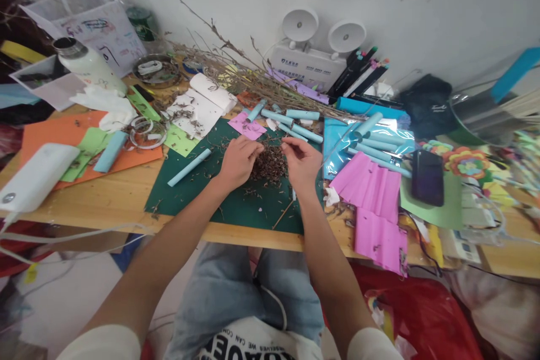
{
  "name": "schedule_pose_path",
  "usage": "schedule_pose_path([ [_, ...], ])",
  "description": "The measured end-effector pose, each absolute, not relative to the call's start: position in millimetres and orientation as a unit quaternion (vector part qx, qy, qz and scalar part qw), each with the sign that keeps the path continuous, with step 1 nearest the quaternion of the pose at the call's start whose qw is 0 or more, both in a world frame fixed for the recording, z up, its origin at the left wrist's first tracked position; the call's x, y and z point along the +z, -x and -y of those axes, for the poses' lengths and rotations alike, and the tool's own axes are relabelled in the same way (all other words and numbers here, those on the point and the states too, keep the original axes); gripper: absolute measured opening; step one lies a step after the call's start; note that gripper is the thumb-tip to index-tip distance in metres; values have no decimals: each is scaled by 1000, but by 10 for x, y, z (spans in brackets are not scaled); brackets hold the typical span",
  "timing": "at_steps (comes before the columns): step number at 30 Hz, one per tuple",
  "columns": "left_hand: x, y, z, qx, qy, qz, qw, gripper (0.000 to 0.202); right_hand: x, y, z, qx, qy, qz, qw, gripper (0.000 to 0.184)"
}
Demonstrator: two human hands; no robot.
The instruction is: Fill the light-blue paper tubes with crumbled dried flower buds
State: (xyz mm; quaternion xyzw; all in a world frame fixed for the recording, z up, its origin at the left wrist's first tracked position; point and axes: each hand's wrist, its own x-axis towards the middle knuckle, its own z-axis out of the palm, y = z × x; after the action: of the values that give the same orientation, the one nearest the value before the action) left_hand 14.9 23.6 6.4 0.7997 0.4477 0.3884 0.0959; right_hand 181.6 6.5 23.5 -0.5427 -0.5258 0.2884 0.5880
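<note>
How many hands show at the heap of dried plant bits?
2: the left hand at the left side of the heap, and the right hand at its right side. No other hand is visible.

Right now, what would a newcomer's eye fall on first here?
Probably the heap of dried plant bits on the dark green mat, with the left hand and right hand at either side. Next, perhaps, the bright pink pleated paper to the right, and the white two-lamp unit near the wall.
</note>
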Motion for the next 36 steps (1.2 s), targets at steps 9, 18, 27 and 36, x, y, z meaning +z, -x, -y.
schedule_pose_path([
  [9, 115, -166, -203, 413, -800, -418, 117, 30, 271, -1807, -44, 288, 505, 602, 547, 15],
  [18, 106, -155, -239, 417, -782, -447, 122, 24, 217, -1723, -54, 346, 521, 537, 566, 11],
  [27, 122, -168, -168, 417, -788, -432, 134, 23, 254, -1791, -73, 303, 518, 563, 568, 8],
  [36, 58, -167, -230, 413, -794, -428, 126, 23, 214, -1742, -67, 394, 487, 560, 542, 20],
])
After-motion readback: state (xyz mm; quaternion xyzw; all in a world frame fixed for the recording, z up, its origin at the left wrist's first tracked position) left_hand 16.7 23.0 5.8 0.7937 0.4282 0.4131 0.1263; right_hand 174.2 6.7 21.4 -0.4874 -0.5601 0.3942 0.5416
